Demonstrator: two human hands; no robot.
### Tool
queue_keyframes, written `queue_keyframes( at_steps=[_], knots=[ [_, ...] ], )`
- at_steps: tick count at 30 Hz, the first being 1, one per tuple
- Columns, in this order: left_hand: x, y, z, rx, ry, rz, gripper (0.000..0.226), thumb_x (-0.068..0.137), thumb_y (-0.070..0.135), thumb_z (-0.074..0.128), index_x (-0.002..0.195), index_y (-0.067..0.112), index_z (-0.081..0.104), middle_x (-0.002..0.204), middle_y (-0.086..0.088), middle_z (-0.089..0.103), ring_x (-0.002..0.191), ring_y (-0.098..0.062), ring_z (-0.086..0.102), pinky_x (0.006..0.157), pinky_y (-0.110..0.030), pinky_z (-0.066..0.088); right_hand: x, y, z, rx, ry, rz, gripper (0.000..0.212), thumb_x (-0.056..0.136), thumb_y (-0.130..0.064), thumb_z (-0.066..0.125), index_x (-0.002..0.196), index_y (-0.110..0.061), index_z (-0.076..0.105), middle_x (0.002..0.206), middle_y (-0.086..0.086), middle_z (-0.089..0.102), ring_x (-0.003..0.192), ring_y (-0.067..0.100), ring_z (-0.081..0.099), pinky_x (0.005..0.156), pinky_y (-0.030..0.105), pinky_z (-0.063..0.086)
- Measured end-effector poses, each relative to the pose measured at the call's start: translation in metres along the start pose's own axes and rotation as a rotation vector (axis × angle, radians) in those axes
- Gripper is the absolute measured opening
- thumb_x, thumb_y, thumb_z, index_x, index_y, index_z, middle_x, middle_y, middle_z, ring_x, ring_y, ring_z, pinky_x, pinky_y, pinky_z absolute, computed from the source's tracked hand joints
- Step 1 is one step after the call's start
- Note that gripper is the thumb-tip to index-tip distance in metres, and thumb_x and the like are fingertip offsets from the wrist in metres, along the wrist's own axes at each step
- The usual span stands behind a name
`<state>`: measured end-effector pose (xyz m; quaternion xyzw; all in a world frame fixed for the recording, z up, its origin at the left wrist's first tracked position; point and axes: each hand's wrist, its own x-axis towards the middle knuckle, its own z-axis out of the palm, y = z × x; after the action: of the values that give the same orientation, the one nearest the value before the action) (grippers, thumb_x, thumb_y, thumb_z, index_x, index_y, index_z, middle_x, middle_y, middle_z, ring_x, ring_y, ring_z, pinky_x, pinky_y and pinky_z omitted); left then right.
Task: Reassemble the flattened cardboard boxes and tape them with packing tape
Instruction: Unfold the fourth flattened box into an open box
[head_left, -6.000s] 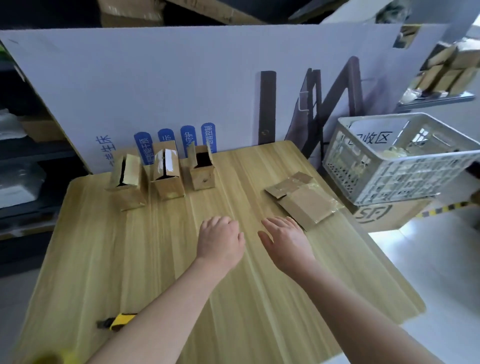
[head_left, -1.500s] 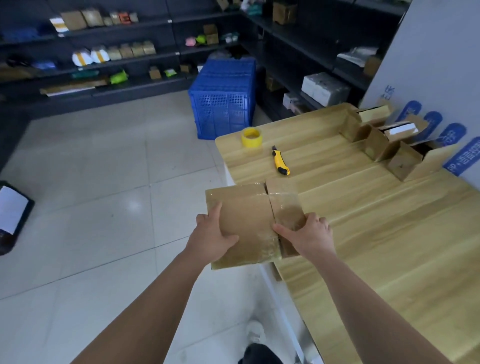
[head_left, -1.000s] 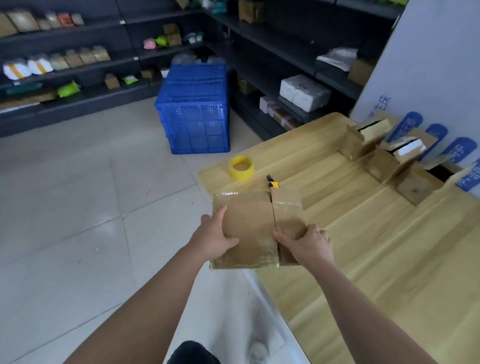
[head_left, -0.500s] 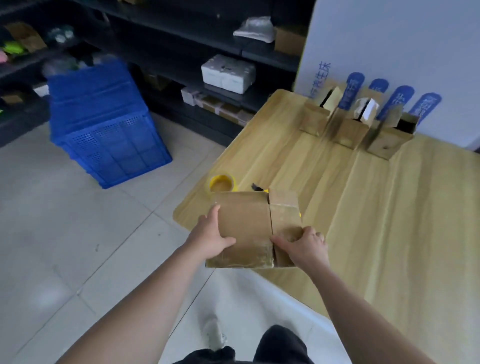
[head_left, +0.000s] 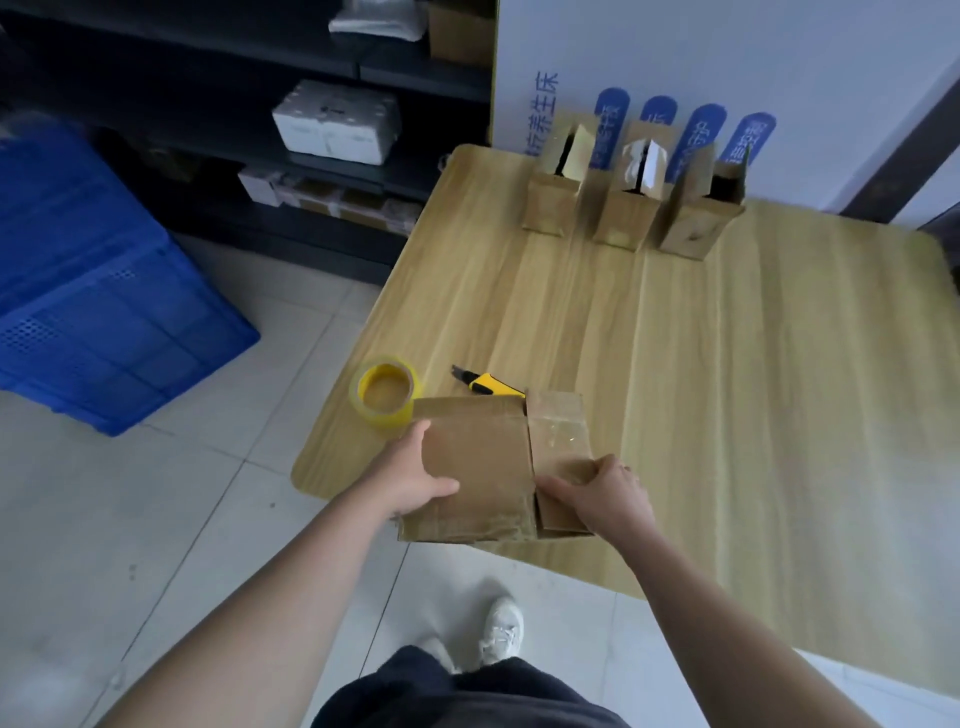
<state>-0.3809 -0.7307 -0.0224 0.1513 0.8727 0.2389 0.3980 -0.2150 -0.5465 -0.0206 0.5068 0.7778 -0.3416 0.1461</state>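
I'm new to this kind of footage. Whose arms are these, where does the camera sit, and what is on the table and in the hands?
There is no machine here. These are a person's two bare arms, filmed by one wide-angle camera worn on the head and looking forward and down, which is why a shoe shows below. Every picture comes from that one view.

The left hand and the right hand each grip a side of a flattened cardboard box over the near corner of the wooden table.

On the table lie a yellow tape roll and a yellow utility knife, which is partly hidden behind the box. At the far edge stand three assembled boxes with open tops. A blue crate sits on the floor.
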Motion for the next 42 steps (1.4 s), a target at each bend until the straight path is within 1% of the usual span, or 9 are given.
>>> queue_keyframes(
  at_steps=[6, 13, 18, 21, 26, 30, 33, 38, 42],
  knots=[
    [0.017, 0.003, 0.002, -0.059, -0.027, 0.015, 0.093, 0.074, 0.031, 0.081, 0.149, 0.027, 0.027, 0.147, -0.001, 0.042, 0.131, -0.019, 0.044, 0.108, -0.038, 0.038, 0.005, 0.005, -0.002, 0.044, 0.019, 0.042, 0.087, 0.068, -0.071, 0.067, 0.126, -0.009, 0.046, 0.125, 0.01, 0.052, 0.117, 0.03, 0.05, 0.096, 0.043, 0.046],
    [0.029, 0.01, -0.012, -0.03, -0.012, 0.078, 0.106, 0.075, 0.031, 0.08, 0.153, 0.02, 0.01, 0.147, -0.002, 0.044, 0.13, -0.022, 0.046, 0.108, -0.038, 0.038, -0.005, -0.001, 0.004, 0.177, 0.093, 0.084, 0.086, 0.067, -0.065, 0.073, 0.129, -0.012, 0.046, 0.125, 0.009, 0.051, 0.116, 0.028, 0.051, 0.097, 0.043, 0.046],
    [0.033, 0.017, -0.028, 0.021, 0.132, 0.122, 0.084, 0.084, 0.034, 0.071, 0.149, 0.011, 0.024, 0.148, -0.007, 0.042, 0.132, -0.024, 0.045, 0.104, -0.033, 0.037, -0.01, -0.012, 0.01, 0.28, 0.159, 0.086, 0.082, 0.064, -0.053, 0.082, 0.127, -0.013, 0.047, 0.12, 0.004, 0.053, 0.113, 0.025, 0.051, 0.098, 0.042, 0.046],
    [0.04, 0.016, -0.04, 0.011, 0.163, 0.122, 0.07, 0.084, 0.034, 0.072, 0.138, 0.007, 0.037, 0.137, -0.012, 0.051, 0.122, -0.028, 0.052, 0.096, -0.036, 0.042, -0.007, -0.016, 0.013, 0.393, 0.183, 0.082, 0.071, 0.065, -0.047, 0.084, 0.119, -0.016, 0.051, 0.11, -0.002, 0.059, 0.1, 0.018, 0.057, 0.081, 0.031, 0.05],
    [0.042, 0.007, -0.043, 0.072, 0.173, 0.209, 0.036, 0.077, 0.031, 0.077, 0.085, 0.017, 0.045, 0.09, 0.002, 0.059, 0.087, -0.023, 0.057, 0.07, -0.03, 0.038, -0.001, -0.02, 0.021, 0.493, 0.192, 0.031, 0.055, 0.069, -0.046, 0.081, 0.11, -0.024, 0.052, 0.092, -0.012, 0.062, 0.077, 0.004, 0.06, 0.052, 0.017, 0.039],
    [0.04, 0.003, -0.045, -0.022, 0.181, 0.23, 0.03, 0.08, 0.035, 0.074, 0.089, 0.018, 0.051, 0.081, 0.009, 0.059, 0.078, -0.016, 0.06, 0.061, -0.025, 0.04, 0.005, -0.018, 0.023, 0.528, 0.212, 0.041, 0.04, 0.069, -0.04, 0.083, 0.093, -0.025, 0.054, 0.083, -0.014, 0.062, 0.073, 0.002, 0.06, 0.05, 0.012, 0.036],
    [0.036, 0.008, -0.05, -0.207, 0.176, 0.302, 0.033, 0.081, 0.032, 0.075, 0.103, 0.025, 0.051, 0.09, 0.018, 0.061, 0.084, -0.003, 0.062, 0.069, -0.018, 0.044, 0.006, -0.018, 0.025, 0.54, 0.222, 0.026, 0.037, 0.072, -0.035, 0.081, 0.095, -0.025, 0.055, 0.082, -0.017, 0.061, 0.072, -0.005, 0.056, 0.045, 0.007, 0.037],
    [0.039, 0.01, -0.063, -0.183, 0.203, 0.389, 0.019, 0.081, 0.026, 0.077, 0.09, 0.016, 0.065, 0.086, 0.01, 0.069, 0.08, -0.003, 0.065, 0.066, -0.012, 0.046, 0.008, -0.019, 0.022, 0.555, 0.174, -0.012, 0.031, 0.081, -0.034, 0.074, 0.1, -0.023, 0.053, 0.092, -0.013, 0.062, 0.083, 0.0, 0.06, 0.056, 0.015, 0.041],
    [0.04, 0.001, -0.072, -0.147, 0.094, 0.438, 0.015, 0.08, 0.022, 0.078, 0.088, 0.021, 0.065, 0.081, 0.01, 0.072, 0.073, -0.001, 0.067, 0.069, -0.017, 0.05, 0.001, -0.017, 0.01, 0.73, 0.098, -0.098, 0.038, 0.082, -0.033, 0.07, 0.116, -0.029, 0.055, 0.119, -0.007, 0.06, 0.102, 0.014, 0.061, 0.088, 0.035, 0.05]
  ],
)
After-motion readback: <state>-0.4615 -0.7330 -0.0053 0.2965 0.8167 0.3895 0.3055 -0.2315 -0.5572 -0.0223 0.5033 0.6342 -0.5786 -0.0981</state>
